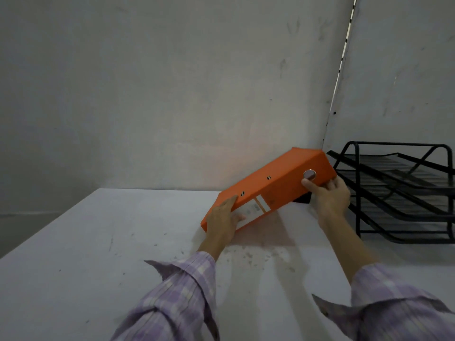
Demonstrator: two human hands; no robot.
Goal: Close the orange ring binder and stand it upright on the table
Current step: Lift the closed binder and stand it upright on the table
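Binder: we see the orange ring binder closed and tilted, its lower left corner down near the desk and its upper right end raised toward the corner of the walls; it is not upright.
Binder position: we find it at the far right part of the desk, close to the back wall and just beside the black wire tray rack; whether it touches the rack we cannot tell.
Binder spine: we see the spine facing us, with a round metal finger hole near the raised end and a white label with an orange stripe near the lower end.
Binder cover: we make out two small dark slots on the broad orange face above the spine.
Left hand: our left hand lies curled around the lower end of the binder, fingers laid along the cover edge and thumb across the label, gripping it.
Right hand: our right hand clasps the raised end, thumb pressed on the spine just below the metal hole and fingers wrapped behind the far edge.
Under the binder: we see a small dark shape between the right hand and the binder's underside; what it is we cannot tell.
Sleeves: we wear lilac checked sleeves on both forearms, cuffs open.
Desk: we see a pale surface with grey scuffs and specks, and a faint orange tint on the wall behind the binder.
Rack: we see stacked black mesh tiers on the desk at the right edge.
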